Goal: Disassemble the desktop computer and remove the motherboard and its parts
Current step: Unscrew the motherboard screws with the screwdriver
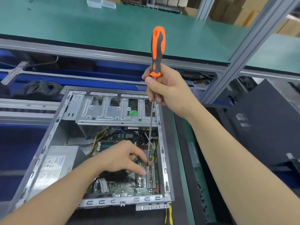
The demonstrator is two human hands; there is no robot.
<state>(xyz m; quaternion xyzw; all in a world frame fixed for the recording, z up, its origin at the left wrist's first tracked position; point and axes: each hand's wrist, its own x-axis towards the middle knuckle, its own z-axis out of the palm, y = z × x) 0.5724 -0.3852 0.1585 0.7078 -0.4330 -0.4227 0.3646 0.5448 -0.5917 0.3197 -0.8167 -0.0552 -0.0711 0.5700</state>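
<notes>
Right hand [167, 88] pinches the long screwdriver [157, 51] by the shaft just under its handle, left hand [123, 158], fingers loose, guiding the tip toward a likely screw on the motherboard [123, 189], seated by the open case's [162, 151] right wall.

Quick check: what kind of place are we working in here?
Likely an electronics teardown workshop: green-matted bench on aluminium framing, blue bins holding coiled cables, cardboard boxes behind.

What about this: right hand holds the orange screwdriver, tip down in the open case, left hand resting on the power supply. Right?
No: the head view shows the left hand at the motherboard, fingertips beside the screwdriver tip, clear of the power supply. The rest holds.
</notes>
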